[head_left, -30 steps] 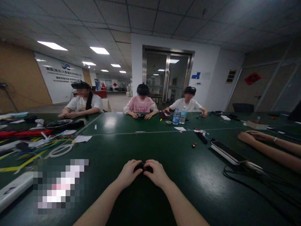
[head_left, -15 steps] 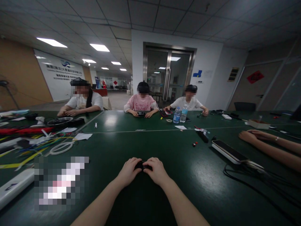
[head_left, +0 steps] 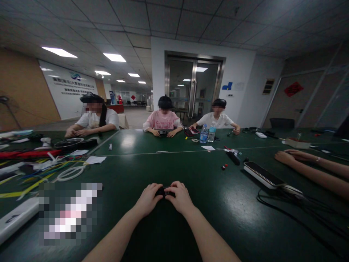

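Both hands meet over the green table (head_left: 152,165), straight in front of me. Between them is a small black object (head_left: 164,192), mostly covered by fingers, so its kind does not show. My left hand (head_left: 149,197) has its fingers curled round the object's left side, thumb at the near edge. From the right, my right hand (head_left: 179,195) grips the same object, its fingers bent over the top and the thumb close to the left one.
A blurred-out pale item (head_left: 72,214) and a white power strip (head_left: 19,218) lie left, near tangled cables (head_left: 71,173). On the right are a phone (head_left: 264,174) and black cords (head_left: 275,205). Two water bottles (head_left: 204,134) stand ahead. Another person's arms (head_left: 308,167) rest at right.
My right hand's fingers have shifted slightly on the black object, and a little more of it shows. The whole view has moved a touch. Both hands keep their grip.
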Action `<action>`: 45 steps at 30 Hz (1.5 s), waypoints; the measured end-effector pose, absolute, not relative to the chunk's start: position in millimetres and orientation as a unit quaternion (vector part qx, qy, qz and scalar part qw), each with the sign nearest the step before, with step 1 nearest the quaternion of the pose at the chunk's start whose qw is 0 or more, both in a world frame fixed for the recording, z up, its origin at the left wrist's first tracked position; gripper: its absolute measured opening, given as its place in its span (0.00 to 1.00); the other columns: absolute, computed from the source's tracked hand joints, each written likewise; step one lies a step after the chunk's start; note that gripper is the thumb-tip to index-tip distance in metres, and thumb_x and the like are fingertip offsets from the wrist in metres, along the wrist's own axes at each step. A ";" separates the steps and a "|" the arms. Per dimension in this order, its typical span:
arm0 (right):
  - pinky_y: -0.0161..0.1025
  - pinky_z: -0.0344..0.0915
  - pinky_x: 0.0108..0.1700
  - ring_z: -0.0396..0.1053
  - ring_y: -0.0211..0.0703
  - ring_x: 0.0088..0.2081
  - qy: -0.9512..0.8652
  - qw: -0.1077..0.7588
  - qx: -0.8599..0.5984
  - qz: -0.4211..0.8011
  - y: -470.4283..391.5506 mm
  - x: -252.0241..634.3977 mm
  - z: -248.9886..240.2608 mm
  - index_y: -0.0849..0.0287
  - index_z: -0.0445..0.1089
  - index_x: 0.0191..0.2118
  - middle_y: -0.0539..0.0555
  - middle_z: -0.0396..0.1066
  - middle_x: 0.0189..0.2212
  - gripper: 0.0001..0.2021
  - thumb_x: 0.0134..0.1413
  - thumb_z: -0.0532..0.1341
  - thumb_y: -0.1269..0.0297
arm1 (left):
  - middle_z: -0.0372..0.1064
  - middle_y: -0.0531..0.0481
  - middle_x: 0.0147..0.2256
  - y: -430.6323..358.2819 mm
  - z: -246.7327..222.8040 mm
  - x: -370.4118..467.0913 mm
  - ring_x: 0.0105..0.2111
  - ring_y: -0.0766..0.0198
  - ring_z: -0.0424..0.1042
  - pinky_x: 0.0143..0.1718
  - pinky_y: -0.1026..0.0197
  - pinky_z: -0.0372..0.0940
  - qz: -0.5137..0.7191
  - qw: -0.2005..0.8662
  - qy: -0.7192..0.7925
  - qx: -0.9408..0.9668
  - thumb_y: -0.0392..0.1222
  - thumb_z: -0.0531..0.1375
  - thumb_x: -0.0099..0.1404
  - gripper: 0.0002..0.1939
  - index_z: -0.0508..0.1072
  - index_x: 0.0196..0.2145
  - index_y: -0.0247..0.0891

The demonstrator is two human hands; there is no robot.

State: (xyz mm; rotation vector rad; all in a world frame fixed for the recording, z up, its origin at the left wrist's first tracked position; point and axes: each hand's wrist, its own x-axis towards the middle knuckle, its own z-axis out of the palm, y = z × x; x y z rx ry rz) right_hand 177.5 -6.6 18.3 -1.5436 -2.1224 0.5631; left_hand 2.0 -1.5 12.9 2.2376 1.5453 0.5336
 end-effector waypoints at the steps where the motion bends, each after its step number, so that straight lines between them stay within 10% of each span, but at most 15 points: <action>1: 0.44 0.56 0.50 0.58 0.46 0.51 -0.770 0.228 -0.561 0.202 -6.0 177.9 17.4 0.43 0.70 0.43 0.49 0.62 0.47 0.14 0.47 0.61 0.61 | 0.63 0.47 0.50 -1.7 12.6 2.2 0.51 0.58 0.60 0.53 0.57 0.54 0.188 0.183 0.550 0.793 0.42 0.52 0.60 0.22 0.63 0.52 0.40; 45: 0.45 0.55 0.56 0.60 0.44 0.53 -0.742 0.271 -0.543 0.285 -8.0 184.2 20.5 0.48 0.64 0.50 0.47 0.66 0.50 0.18 0.52 0.54 0.67 | 0.59 0.45 0.54 0.7 3.0 -0.2 0.54 0.56 0.56 0.55 0.54 0.53 0.199 0.173 0.576 0.774 0.49 0.52 0.60 0.24 0.63 0.52 0.37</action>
